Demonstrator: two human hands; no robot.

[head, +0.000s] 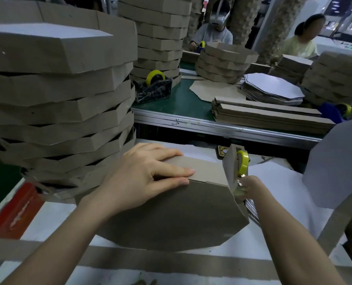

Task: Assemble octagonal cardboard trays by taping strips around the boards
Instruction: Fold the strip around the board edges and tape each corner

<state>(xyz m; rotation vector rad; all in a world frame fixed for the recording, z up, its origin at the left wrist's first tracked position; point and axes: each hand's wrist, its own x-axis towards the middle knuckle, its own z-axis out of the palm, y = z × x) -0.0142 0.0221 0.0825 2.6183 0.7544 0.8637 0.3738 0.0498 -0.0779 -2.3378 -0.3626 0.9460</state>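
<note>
head: left hand presses strip; right hand pinches tape.

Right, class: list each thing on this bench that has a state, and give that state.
octagonal board, brown side up, not fully wrapped.
strip, folded along the board's far edge, right end loose.
left hand, fingers straight, pressing strip.
right hand, pinching tape.
tape roll, upright.

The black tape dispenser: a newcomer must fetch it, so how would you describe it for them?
Start at the green belt running across the middle. At its left end, by the foot of the tall stack of trays, sits the black tape dispenser. Its body is black with a yellow roll on top, whereas the blue dispenser sits far right.
</note>
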